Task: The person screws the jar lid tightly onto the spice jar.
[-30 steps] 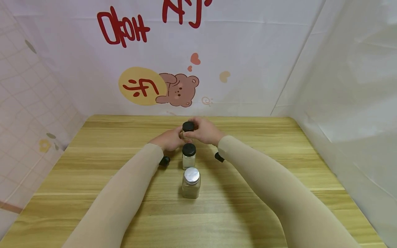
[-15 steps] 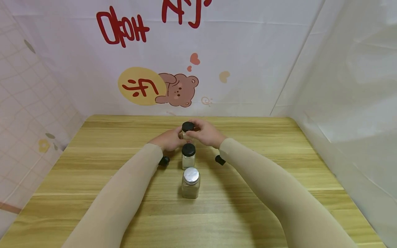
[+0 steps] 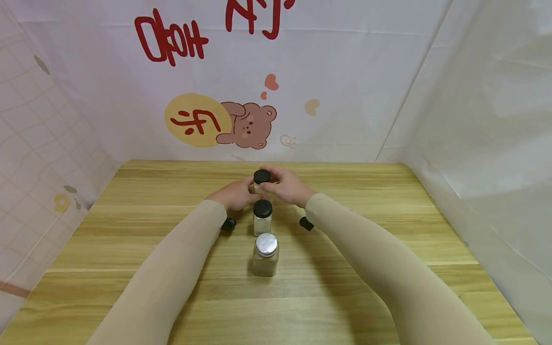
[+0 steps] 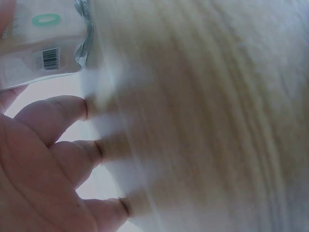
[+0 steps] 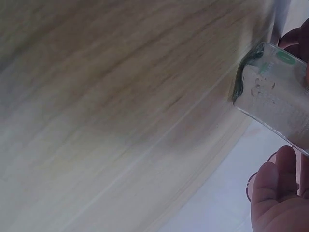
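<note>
At the back of the row, both hands hold a square glass jar (image 3: 257, 189) with a black lid (image 3: 261, 176). My left hand (image 3: 235, 194) grips its body from the left, with the thumb across the front. From the right, my right hand (image 3: 288, 186) pinches it just under the lid, thumb in front and fingers behind. The left wrist view shows a barcode and green mark on the jar (image 4: 43, 43), and the left hand's other fingers (image 4: 72, 154) reaching towards the table. In the right wrist view the jar's glass base (image 5: 265, 92) shows beside the right fingers.
Nearer stand a second black-lidded glass jar (image 3: 262, 223) and a larger jar with a silver lid (image 3: 265, 261), lined up on the wooden table (image 3: 224, 306). A printed white sheet (image 3: 336, 72) hangs behind the table. Small black parts (image 3: 306, 223) sit by both wrists.
My right thumb and fingers have shifted slightly around the top of the held jar. The left hand and the two nearer jars stay in place.
</note>
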